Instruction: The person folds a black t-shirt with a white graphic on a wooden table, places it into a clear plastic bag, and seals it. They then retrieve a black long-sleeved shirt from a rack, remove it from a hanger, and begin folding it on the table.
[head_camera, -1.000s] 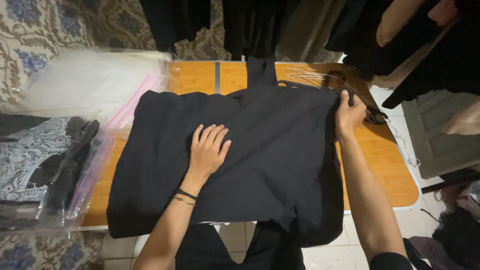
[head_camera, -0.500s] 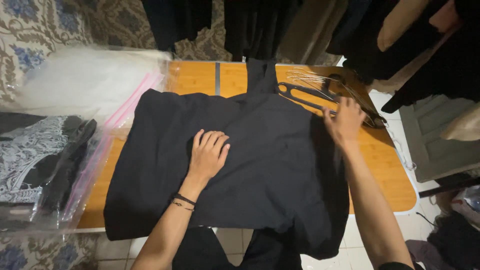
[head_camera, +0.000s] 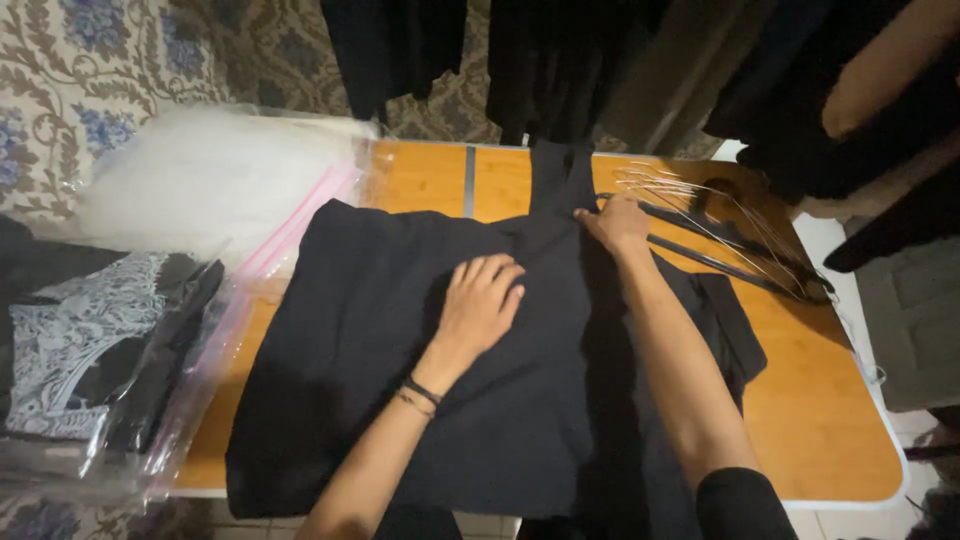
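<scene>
The black garment (head_camera: 400, 380) lies spread across the wooden table (head_camera: 830, 420), its long axis running from me toward the narrow neck end. My left hand (head_camera: 478, 305) presses it flat, fingers open. My right hand (head_camera: 618, 222) pinches the folded edge beside the hangers (head_camera: 730, 235); the fabric may snag there or slide off the near edge.

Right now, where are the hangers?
In the head view, the hangers lie on the far right of the wooden table, just beyond the right hand and beside the black garment.
</scene>
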